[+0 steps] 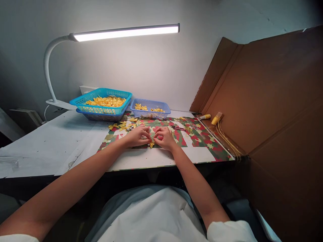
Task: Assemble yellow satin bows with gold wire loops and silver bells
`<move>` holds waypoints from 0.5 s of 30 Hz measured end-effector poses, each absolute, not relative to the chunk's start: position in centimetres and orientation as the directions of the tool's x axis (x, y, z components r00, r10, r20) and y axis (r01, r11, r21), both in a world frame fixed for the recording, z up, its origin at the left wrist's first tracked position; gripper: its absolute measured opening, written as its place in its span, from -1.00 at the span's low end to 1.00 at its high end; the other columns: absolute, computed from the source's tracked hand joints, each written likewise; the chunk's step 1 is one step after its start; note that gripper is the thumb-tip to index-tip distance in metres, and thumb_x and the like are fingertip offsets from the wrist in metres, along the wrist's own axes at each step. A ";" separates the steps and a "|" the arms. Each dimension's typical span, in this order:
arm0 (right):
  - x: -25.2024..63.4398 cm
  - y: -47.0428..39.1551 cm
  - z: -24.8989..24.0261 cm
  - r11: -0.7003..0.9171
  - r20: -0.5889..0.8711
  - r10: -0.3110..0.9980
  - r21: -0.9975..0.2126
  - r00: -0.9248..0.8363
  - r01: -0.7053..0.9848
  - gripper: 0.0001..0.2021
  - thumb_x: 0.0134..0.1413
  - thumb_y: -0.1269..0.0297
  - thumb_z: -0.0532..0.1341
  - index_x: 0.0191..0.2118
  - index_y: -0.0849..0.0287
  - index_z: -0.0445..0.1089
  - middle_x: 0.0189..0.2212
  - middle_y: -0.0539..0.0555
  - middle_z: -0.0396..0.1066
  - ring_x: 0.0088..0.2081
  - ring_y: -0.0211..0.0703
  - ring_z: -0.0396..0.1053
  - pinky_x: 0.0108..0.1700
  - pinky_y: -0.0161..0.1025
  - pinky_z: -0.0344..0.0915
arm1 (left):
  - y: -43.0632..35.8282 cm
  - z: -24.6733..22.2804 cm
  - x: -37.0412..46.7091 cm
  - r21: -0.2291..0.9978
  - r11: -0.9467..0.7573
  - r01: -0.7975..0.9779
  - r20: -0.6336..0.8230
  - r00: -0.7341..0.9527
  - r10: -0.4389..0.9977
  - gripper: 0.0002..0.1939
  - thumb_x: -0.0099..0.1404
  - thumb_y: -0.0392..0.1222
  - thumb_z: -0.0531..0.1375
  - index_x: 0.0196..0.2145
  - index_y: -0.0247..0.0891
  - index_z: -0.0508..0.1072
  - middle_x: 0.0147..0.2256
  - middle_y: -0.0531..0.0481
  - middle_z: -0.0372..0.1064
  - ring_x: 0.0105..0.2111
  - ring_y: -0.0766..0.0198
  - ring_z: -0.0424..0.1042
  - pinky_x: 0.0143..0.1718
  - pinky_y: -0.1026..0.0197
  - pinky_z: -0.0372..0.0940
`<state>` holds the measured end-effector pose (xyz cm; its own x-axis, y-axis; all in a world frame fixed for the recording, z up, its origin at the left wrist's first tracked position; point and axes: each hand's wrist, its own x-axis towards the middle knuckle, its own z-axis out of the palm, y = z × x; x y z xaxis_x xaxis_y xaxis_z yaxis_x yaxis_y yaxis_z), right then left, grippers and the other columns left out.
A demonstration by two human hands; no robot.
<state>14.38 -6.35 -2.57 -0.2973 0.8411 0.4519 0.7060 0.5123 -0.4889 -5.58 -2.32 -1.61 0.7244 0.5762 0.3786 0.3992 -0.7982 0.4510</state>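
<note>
Close to the table's front edge, my left hand (138, 136) and my right hand (164, 137) meet with fingers pinched around a small yellow ribbon bow (151, 145). The bow hangs just below the fingertips, and the fingers partly hide it. Left of my left hand lie several loose yellow bows (123, 126) with a small shiny silvery bunch (130, 128) among them. Just beyond my right hand rests a slim dark-and-red tool (178, 128), its kind too small to make out. Thin gold pieces (189, 129) are scattered to its right.
A turquoise basket (101, 109) of yellow bows is stacked on a blue one at the back left. Beside it stands a smaller blue basket (150, 114). A lit lamp (126, 33) spans overhead. Cardboard (264, 90) walls the right, near gold cords (227, 139) and a yellow-and-white tube (205, 117).
</note>
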 end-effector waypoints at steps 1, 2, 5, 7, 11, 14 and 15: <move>14.4 -6.4 -2.6 0.510 0.451 0.842 -0.489 -0.295 0.708 -0.90 -0.01 0.43 0.30 -0.48 0.11 0.49 -0.18 0.03 0.45 -0.02 -0.06 0.26 0.08 -0.02 0.04 | -2.3 -1.5 -5.6 0.446 -0.802 0.397 0.385 0.724 0.572 -0.70 0.20 0.08 0.21 -0.46 -0.13 0.64 -0.42 -0.03 0.29 -0.34 0.17 0.25 -0.18 0.14 0.16; 14.4 -6.4 -2.5 0.506 0.450 0.844 -0.489 -0.292 0.710 -0.90 -0.01 0.42 0.30 -0.48 0.11 0.49 -0.18 0.03 0.46 -0.02 -0.06 0.26 0.08 -0.02 0.04 | -2.4 -1.5 -5.6 0.444 -0.804 0.395 0.390 0.722 0.571 -0.70 0.19 0.08 0.21 -0.46 -0.13 0.64 -0.41 -0.04 0.30 -0.33 0.17 0.25 -0.17 0.14 0.16; 14.4 -6.4 -2.5 0.504 0.449 0.845 -0.483 -0.292 0.716 -0.90 -0.01 0.41 0.29 -0.48 0.10 0.49 -0.17 0.02 0.46 -0.01 -0.05 0.26 0.09 -0.02 0.03 | -2.2 -1.6 -5.5 0.460 -0.790 0.405 0.411 0.692 0.594 -0.68 0.22 0.08 0.19 -0.45 -0.16 0.63 -0.39 -0.05 0.32 -0.29 0.15 0.27 -0.16 0.14 0.17; 14.4 -6.3 -2.6 0.507 0.454 0.842 -0.479 -0.292 0.717 -0.91 0.00 0.40 0.29 -0.47 0.09 0.49 -0.17 0.03 0.46 -0.01 -0.05 0.26 0.08 -0.03 0.04 | -2.0 -1.8 -5.3 0.484 -0.769 0.418 0.417 0.662 0.623 -0.66 0.23 0.09 0.17 -0.42 -0.18 0.62 -0.40 -0.04 0.31 -0.28 0.14 0.28 -0.16 0.15 0.18; 14.4 -6.2 -2.7 0.512 0.466 0.837 -0.480 -0.287 0.712 -0.92 0.00 0.38 0.30 -0.47 0.10 0.49 -0.17 0.03 0.46 -0.02 -0.05 0.26 0.07 -0.03 0.05 | -1.5 -2.1 -5.0 0.540 -0.723 0.431 0.362 0.656 0.662 -0.67 0.17 0.11 0.22 -0.43 -0.19 0.62 -0.48 0.00 0.27 -0.36 0.17 0.29 -0.27 0.19 0.21; 14.4 -6.2 -2.7 0.515 0.471 0.834 -0.479 -0.287 0.711 -0.92 -0.01 0.39 0.31 -0.48 0.10 0.49 -0.17 0.03 0.46 -0.03 -0.05 0.27 0.06 -0.04 0.05 | -1.2 -2.2 -4.8 0.581 -0.692 0.430 0.303 0.674 0.674 -0.68 0.13 0.11 0.25 -0.47 -0.18 0.62 -0.51 0.01 0.30 -0.42 0.22 0.29 -0.35 0.22 0.21; 14.4 -6.2 -2.7 0.515 0.471 0.834 -0.478 -0.288 0.712 -0.91 0.00 0.38 0.30 -0.48 0.10 0.49 -0.17 0.03 0.46 -0.03 -0.05 0.27 0.06 -0.05 0.05 | -1.2 -2.2 -4.8 0.593 -0.682 0.428 0.289 0.677 0.677 -0.68 0.12 0.12 0.26 -0.48 -0.18 0.62 -0.52 0.01 0.31 -0.43 0.22 0.29 -0.37 0.24 0.21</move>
<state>14.42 -6.22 -2.70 -0.2876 0.8340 0.4708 0.7118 0.5151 -0.4776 -4.78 -1.16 -2.21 0.6767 0.6770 0.2892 0.4284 -0.6816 0.5932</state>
